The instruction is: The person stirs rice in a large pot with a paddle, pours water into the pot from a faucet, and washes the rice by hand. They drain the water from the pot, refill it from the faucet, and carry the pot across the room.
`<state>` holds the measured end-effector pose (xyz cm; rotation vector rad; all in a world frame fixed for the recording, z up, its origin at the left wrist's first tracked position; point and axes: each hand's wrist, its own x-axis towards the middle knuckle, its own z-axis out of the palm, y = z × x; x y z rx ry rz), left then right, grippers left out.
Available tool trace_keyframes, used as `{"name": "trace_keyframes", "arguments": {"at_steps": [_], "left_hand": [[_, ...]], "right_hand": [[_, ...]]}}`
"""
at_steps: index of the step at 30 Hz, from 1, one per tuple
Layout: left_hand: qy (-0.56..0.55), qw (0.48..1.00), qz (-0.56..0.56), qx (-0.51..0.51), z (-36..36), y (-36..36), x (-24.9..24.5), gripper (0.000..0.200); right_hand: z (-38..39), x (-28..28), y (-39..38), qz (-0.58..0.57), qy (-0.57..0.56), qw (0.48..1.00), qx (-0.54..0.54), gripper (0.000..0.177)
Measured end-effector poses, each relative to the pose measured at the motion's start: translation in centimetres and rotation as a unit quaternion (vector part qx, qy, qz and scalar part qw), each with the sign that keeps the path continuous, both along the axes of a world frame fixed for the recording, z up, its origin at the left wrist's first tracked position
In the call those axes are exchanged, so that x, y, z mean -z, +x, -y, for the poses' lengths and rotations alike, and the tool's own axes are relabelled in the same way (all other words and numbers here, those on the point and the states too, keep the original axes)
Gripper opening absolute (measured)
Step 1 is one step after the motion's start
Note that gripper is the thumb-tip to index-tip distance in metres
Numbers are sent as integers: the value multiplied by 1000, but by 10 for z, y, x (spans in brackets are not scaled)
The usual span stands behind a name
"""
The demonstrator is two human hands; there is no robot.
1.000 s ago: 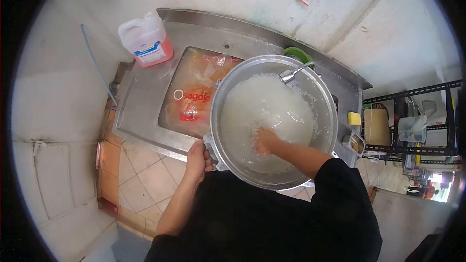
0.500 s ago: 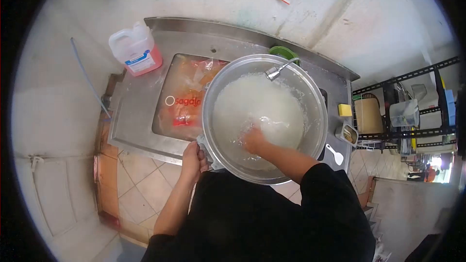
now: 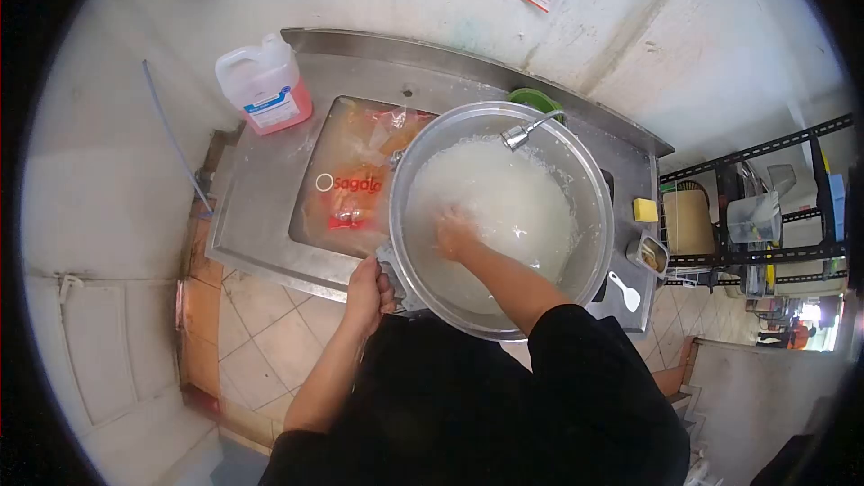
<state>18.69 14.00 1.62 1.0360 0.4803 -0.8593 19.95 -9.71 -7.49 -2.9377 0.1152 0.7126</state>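
A large metal pot [image 3: 598, 243] rests over the sink counter, holding cloudy white water [image 3: 486, 180] with white grains along its edge. My left hand [image 3: 365, 291] is closed around the pot's side handle [image 3: 396, 281]. Inside the pot, my right hand [image 3: 457, 232] is in the milky water at its left part; its fingers are blurred and partly hidden. A metal faucet [image 3: 516, 137] hangs over the pot's far rim.
The left basin holds orange-tinted water and a plastic bag [image 3: 355, 184]. A jug of pink liquid [image 3: 265, 90] stands behind it. A green bowl [image 3: 537, 99] sits behind the pot. On the right are a yellow sponge [image 3: 644, 210], a small metal container [image 3: 648, 255] and a white rice paddle [image 3: 625, 292].
My right hand has moved left and slightly farther away through the cloudy water. My left hand stays on the handle. The view has shifted slightly.
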Motion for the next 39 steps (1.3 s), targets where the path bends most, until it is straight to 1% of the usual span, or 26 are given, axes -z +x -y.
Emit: {"name": "trace_keyframes", "arguments": {"at_steps": [1, 2, 3, 5, 7, 8, 10, 11, 13, 14, 16, 17, 19, 20, 22, 23, 24, 25, 26, 27, 28, 31, 32, 34, 36, 39], "left_hand": [[0, 1000, 4, 1, 0, -1, 1, 32], [0, 1000, 5, 0, -1, -1, 2, 32], [-6, 1000, 6, 1, -2, -1, 4, 33], [-16, 1000, 11, 1, -1, -1, 5, 33], [-2, 1000, 0, 2, -1, -1, 4, 33], [-4, 1000, 2, 1, -2, -1, 6, 33], [-23, 1000, 8, 9, -4, 0, 9, 32], [-28, 1000, 11, 8, -3, 1, 9, 32], [-20, 1000, 17, 2, -3, 1, 10, 32], [-22, 1000, 18, 3, -4, 2, 10, 32], [-26, 1000, 16, 2, -4, 3, 11, 32], [-28, 999, 16, 2, -4, 3, 11, 32], [-34, 999, 27, 4, -4, 3, 11, 32], [-34, 999, 25, 3, -4, 3, 10, 32], [-10, 1000, 14, -2, -3, 5, 8, 32], [-11, 1000, 13, -3, -4, 5, 9, 32], [-28, 999, 17, 1, -5, 6, 12, 32], [-44, 999, 20, 4, -6, 5, 14, 32], [-45, 999, 17, 3, -6, 4, 14, 32], [-46, 999, 18, 4, -6, 4, 12, 32], [-46, 999, 20, 5, -6, 5, 11, 32], [-62, 998, 21, 10, -8, 5, 15, 32], [-62, 998, 20, 9, -8, 5, 15, 32], [-55, 998, 7, 10, -8, 6, 14, 31], [-53, 998, 13, 19, -8, 7, 14, 32], [-52, 998, 17, 25, -8, 8, 18, 33]], "right_hand": [[0, -1, 1, 1, 9, 1000, -12, 71], [2, 13, 2, 3, 9, 1000, -13, 71], [9, 42, 2, 12, 7, 999, -35, 66], [8, 26, 3, 27, 1, 998, -57, 62], [6, 3, -5, 9, 37, 997, -67, 53], [6, 7, -8, 11, 35, 997, -68, 53], [7, 20, -15, 63, 93, 993, -35, 44], [10, 21, -20, 65, 88, 993, -36, 44], [14, 24, -29, 50, 77, 991, -98, 38], [21, 37, -33, 51, 75, 991, -97, 38], [31, 49, -36, 88, 119, 970, -193, 30], [31, 49, -37, 88, 117, 970, -192, 30], [30, 48, -42, 42, 109, 989, -85, 23], [30, 48, -44, 40, 109, 990, -85, 23], [32, 45, -43, 59, 30, 987, -148, 18], [32, 33, -38, 58, 29, 987, -148, 18], [34, 21, -32, -56, 105, 993, 0, 14], [34, 7, -27, -169, 176, 958, 150, 12], [38, 1, -28, -171, 174, 958, 150, 12], [45, -5, -31, -181, 418, 834, 312, 13], [53, -13, -33, -170, 619, 625, 444, 17], [75, -67, -17, -123, 702, 575, 402, 27], [82, -94, -12, -105, 728, 551, 393, 30], [88, -173, 2, -84, 719, 540, 429, 36], [71, -264, 4, 91, 641, 631, 427, 39], [68, -362, -4, 229, 667, 633, 319, 40]]}}
